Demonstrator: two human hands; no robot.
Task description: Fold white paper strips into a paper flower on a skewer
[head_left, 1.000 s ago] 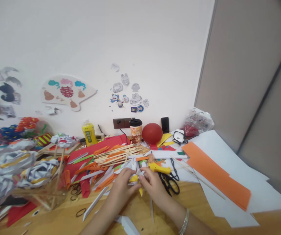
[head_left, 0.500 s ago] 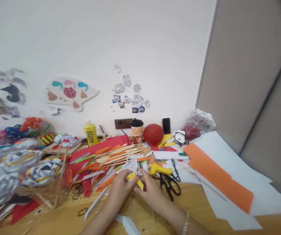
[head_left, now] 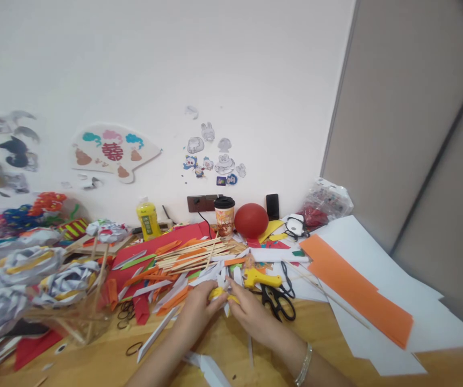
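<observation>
My left hand (head_left: 199,313) and my right hand (head_left: 251,313) meet over the wooden table (head_left: 320,344), both pinched on a small folded paper piece (head_left: 220,293) in yellow and white. Their fingertips touch around it, just in front of a heap of white, orange and green paper strips (head_left: 167,285). A silver bracelet (head_left: 304,365) sits on my right wrist. A yellow glue gun (head_left: 260,278) and black scissors (head_left: 279,303) lie just right of my right hand.
Wooden sticks (head_left: 191,252) lie on red paper (head_left: 154,252) behind the hands. A yellow bottle (head_left: 146,219), a paper cup (head_left: 224,216) and a red ball (head_left: 251,220) stand by the wall. Orange and white sheets (head_left: 356,290) cover the right side. Folded paper ornaments (head_left: 30,274) pile up at the left.
The yellow part of the paper piece has been turned and drawn in between my fingertips. Both hands stay together at the same spot.
</observation>
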